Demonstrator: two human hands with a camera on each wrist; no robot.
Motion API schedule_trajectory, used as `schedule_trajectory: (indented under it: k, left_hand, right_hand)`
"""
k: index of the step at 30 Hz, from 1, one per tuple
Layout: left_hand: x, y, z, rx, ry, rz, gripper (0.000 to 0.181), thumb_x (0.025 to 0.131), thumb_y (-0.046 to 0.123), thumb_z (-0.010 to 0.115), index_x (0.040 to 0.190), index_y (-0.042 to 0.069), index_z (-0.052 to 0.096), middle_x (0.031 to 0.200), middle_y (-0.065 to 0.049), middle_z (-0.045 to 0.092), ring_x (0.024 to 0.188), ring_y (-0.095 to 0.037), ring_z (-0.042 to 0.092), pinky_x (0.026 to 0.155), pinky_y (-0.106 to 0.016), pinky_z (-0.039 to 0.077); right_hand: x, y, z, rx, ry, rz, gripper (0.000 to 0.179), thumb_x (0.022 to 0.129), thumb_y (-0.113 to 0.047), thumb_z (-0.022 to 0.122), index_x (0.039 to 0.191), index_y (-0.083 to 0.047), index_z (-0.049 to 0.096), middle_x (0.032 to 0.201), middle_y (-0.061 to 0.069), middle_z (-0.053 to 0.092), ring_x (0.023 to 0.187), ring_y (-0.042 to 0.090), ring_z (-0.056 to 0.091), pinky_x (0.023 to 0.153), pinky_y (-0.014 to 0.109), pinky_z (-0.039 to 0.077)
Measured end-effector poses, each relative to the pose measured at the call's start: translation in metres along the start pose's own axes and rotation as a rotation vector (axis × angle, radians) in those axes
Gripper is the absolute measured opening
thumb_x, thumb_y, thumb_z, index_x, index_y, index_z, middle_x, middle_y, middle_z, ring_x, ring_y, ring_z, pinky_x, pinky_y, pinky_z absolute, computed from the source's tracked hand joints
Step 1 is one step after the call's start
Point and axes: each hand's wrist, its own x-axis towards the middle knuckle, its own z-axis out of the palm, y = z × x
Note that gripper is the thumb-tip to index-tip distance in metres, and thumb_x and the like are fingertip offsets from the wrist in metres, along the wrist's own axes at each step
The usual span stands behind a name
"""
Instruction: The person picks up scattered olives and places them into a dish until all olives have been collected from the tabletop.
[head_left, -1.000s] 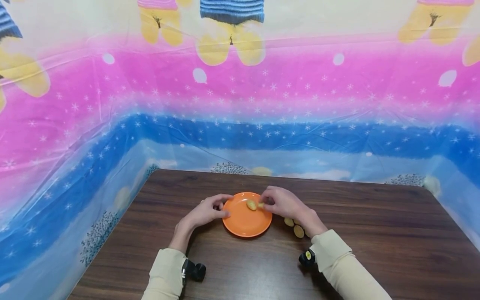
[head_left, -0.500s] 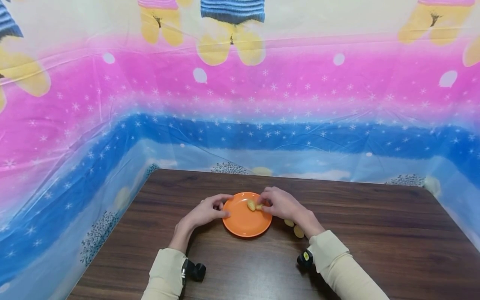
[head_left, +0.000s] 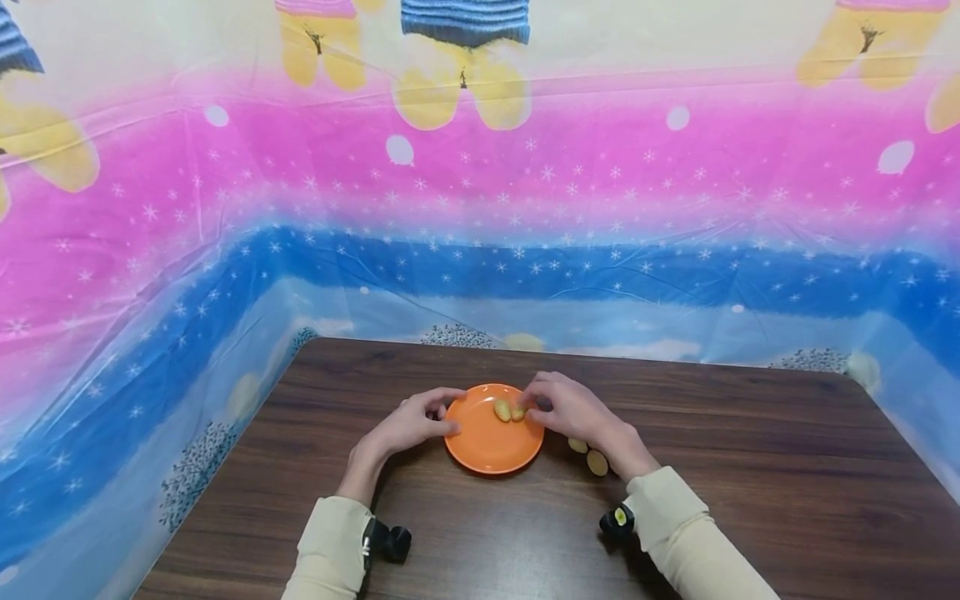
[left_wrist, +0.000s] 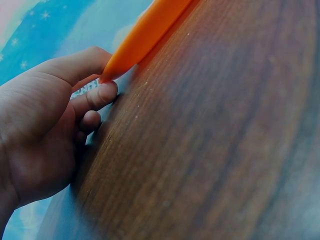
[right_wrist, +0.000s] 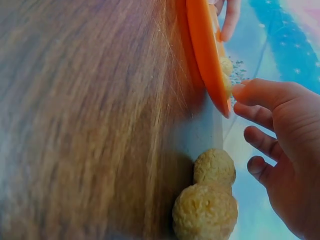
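An orange plate (head_left: pixel 487 450) rests on the table, its left rim pinched by my left hand (head_left: pixel 408 423). In the left wrist view the thumb and a finger of my left hand (left_wrist: pixel 55 105) meet at the edge of the plate (left_wrist: pixel 145 40). Two small golden-brown, rough-skinned balls lie side by side on the plate: a left ball (head_left: pixel 502 410) and a right ball (head_left: pixel 518 413). Over the plate's right rim, my right hand (head_left: pixel 570 410) has its thumb and forefinger spread apart beside the right ball. Its other fingers are loosely bent in the right wrist view.
Two more such balls, a nearer ball (head_left: pixel 597 463) and a farther ball (head_left: pixel 577 445), sit on the wooden table (head_left: pixel 480 533) right of the plate, under my right wrist. A patterned cloth (head_left: pixel 600 275) hangs behind the table's far edge.
My right hand has set the second ball down beside the first, let go and drawn back slightly to the right. My left hand and the plate have stayed put.
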Motion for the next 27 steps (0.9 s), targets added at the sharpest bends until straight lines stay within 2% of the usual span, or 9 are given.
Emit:
schedule_trajectory:
  k: [11,27]
  left_hand:
    - [0.0,0.001,0.001,0.004,0.0,-0.001,0.056,0.09,0.025,0.072,0.143,0.022,0.053,0.087,-0.002,0.055,0.076,-0.018,0.048,0.069,-0.028,0.038]
    - [0.001,-0.003,0.001,0.007,0.002,0.001,0.056,0.091,0.026,0.072,0.143,0.023,0.053,0.087,-0.003,0.056,0.074,-0.017,0.048,0.067,-0.027,0.038]
  right_hand:
    - [-0.009,0.011,-0.005,0.015,0.036,0.006,0.016,0.094,-0.021,0.069,0.109,-0.021,0.074,0.109,-0.007,0.063,0.103,0.016,0.059,0.091,0.039,0.05]
    - [-0.02,0.022,-0.013,0.014,0.042,0.06,0.016,0.095,-0.023,0.068,0.109,-0.022,0.073,0.107,-0.006,0.063,0.097,0.016,0.06,0.085,0.038,0.05]
